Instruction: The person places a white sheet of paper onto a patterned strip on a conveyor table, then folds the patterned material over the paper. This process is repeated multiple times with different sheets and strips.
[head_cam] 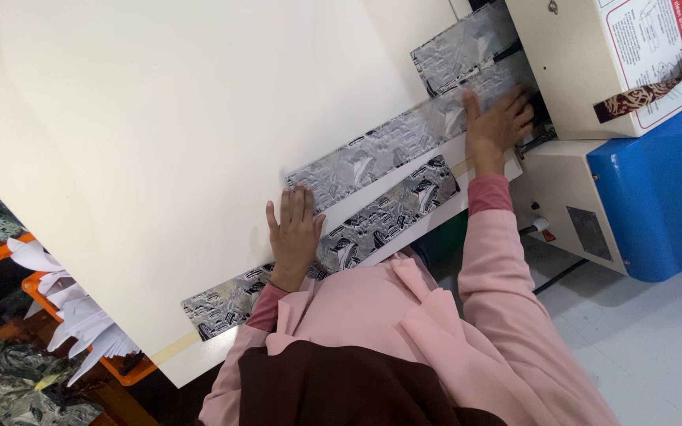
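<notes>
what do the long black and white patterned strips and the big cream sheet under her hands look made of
The long patterned strips look like thin woven fabric with a slight sheen: they wrinkle softly and catch light, though coated paper cannot be ruled out. The big cream sheet looks like stiff matte card or board: flat, uncreased, with a clean straight edge. The left hand and right hand press flat on the strips.

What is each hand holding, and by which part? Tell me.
Nothing gripped. Left hand lies flat on a patterned strip; right hand presses its end at the machine.

A cream worktable [159,118] carries three grey patterned fabric strips [372,154], lying flat.
</notes>
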### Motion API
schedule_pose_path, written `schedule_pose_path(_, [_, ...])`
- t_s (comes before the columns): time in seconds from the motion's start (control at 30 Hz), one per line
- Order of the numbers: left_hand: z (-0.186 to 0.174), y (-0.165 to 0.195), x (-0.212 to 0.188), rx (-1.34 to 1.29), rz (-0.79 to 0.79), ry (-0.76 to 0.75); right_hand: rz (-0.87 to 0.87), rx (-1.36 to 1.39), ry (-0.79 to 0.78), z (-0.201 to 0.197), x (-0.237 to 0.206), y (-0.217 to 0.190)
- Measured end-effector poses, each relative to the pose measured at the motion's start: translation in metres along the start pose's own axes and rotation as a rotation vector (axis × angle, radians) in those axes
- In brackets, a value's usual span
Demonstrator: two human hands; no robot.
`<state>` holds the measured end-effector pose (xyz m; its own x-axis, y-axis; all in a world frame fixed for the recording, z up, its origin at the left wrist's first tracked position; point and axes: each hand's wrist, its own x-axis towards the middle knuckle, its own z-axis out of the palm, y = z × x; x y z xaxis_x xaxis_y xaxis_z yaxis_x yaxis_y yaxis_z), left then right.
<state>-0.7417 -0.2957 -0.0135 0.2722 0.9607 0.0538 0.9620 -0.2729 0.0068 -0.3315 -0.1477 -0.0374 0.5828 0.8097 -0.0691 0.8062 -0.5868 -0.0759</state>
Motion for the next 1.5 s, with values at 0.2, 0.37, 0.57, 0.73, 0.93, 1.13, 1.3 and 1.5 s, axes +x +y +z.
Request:
schedule_pose_path(0.2, [0.006,0.003,0.003,0.005,-0.001,0.009,-0.326,0.017,0.079,-0.013,-0.08,-0.015])
schedule_pose_path(0.37, [0.011,0.005,0.005,-0.003,0.005,-0.002,-0.521,0.02,-0.042,-0.026,-0.146,-0.023])
schedule_pose_path(0.57, [0.006,0.005,0.007,0.003,0.0,0.027,-0.549,0.101,-0.008,-0.031,-0.153,-0.002])
schedule_pose_path(0.73, [-0.004,0.006,-0.006,-0.496,0.03,-0.035,-0.545,0.181,-0.091,-0.027,-0.142,0.015])
schedule_pose_path(0.93, [-0.001,0.014,-0.025,-0.65,0.041,-0.155,-0.467,0.208,-0.149,-0.033,-0.137,0.003])
schedule_pose_path(1.13, [-0.001,0.007,-0.022,-0.595,0.207,0.034,-0.652,0.07,-0.13,-0.049,-0.137,-0.013])
schedule_pose_path(1.3, [-0.03,0.003,-0.02,-0.471,0.347,0.204,-1.053,-0.163,-0.021,-0.061,-0.152,-0.035])
schedule_pose_path(1.5, [-0.054,-0.001,-0.018,-0.857,0.335,-0.224,-1.081,-0.187,-0.577,-0.084,-0.161,-0.048])
